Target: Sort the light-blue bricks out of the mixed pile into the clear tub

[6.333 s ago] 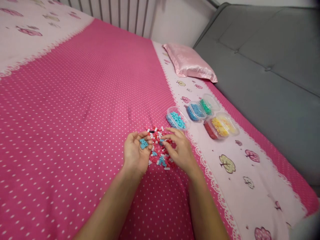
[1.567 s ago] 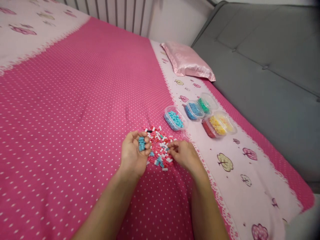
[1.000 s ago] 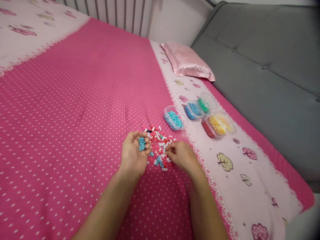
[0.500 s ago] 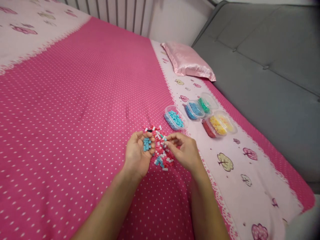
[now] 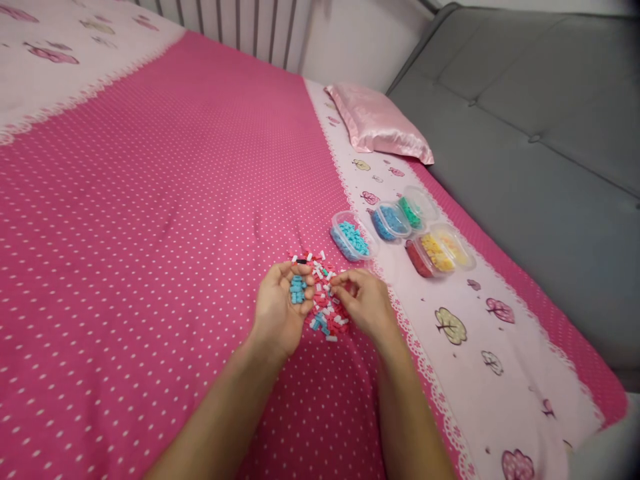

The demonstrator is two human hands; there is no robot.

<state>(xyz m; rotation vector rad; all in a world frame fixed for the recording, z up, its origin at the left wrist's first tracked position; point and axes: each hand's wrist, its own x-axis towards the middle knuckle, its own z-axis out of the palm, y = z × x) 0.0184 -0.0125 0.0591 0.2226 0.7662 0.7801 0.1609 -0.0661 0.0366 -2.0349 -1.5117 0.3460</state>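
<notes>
My left hand [image 5: 281,305] is cupped palm up, its fingers curled around several light blue toy bricks [image 5: 297,289]. Right beside it lies a loose pile of small bricks [image 5: 327,310], mostly red and white, with a few light blue ones and a black one among them. Over the pile's right side, my right hand [image 5: 365,300] has thumb and fingertips pinched together. Whatever sits between those fingertips is too small to make out. Just beyond the pile stands a clear tub [image 5: 351,239] of light blue bricks.
Farther right stand clear containers of blue bricks [image 5: 390,221], green bricks [image 5: 410,212], and red and yellow bricks [image 5: 436,253]. A pink pillow [image 5: 380,123] lies against the grey headboard [image 5: 530,160]. Pink dotted bedding [image 5: 175,220] spreads beneath everything, slightly wrinkled.
The view has shifted slightly. My right fingertips show a light blue piece earlier, which I cannot make out now. My left hand still cups the light blue bricks.
</notes>
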